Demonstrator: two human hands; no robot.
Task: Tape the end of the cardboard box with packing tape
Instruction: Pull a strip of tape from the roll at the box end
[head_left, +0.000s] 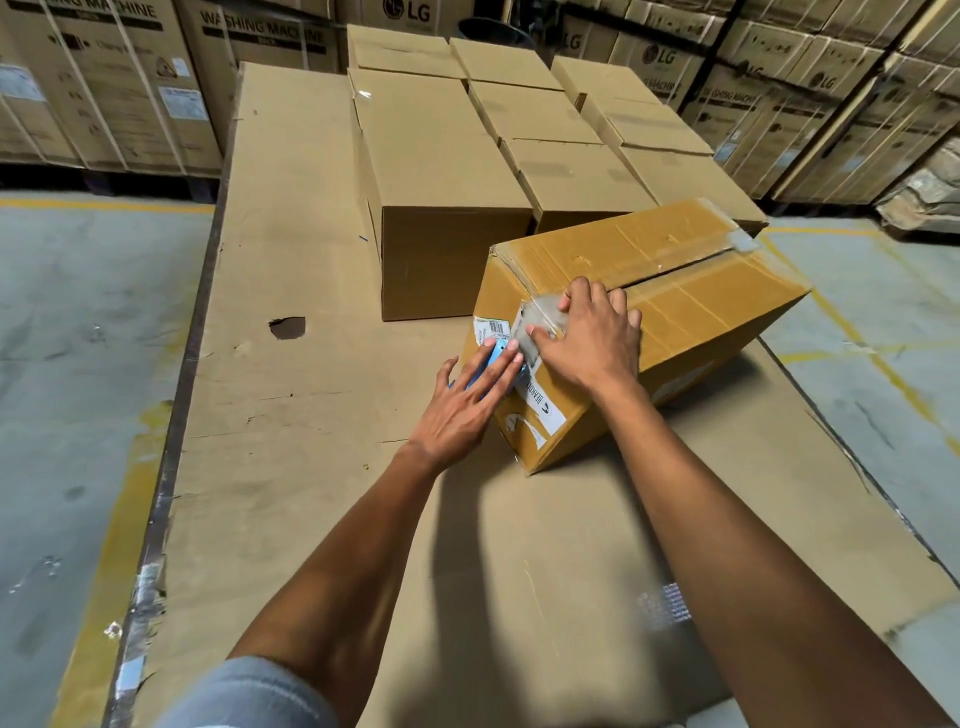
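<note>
- So, cardboard box (675, 306) sits on a big flat cardboard sheet (291, 415), turned at an angle, just in front of a block of plain closed cartons (441, 171).
- Top flaps meet at a dark seam running lengthwise; a clear strip is stuck at the far end of that seam.
- Clear packing tape (540, 317) wraps over the near top edge of the box and down the end face, next to a white barcode label (493, 328).
- Right hand (592, 338) lies flat w/ fingers spread, palm down on the near top corner — thumb pressing the tape on the end face, fingertips over the seam. Pressing, not gripping.
- Left hand (467, 402) is against the end face, lower left of the tape, fingers extended over a light-blue object (496, 353) — holding it against the box; can't tell what it is exactly.
- Another white label w/ print runs lower down that end face.
- Behind: stacked LG washing-machine cartons (104, 88) along the back; grey concrete floor w/ yellow lines on both sides.
</note>
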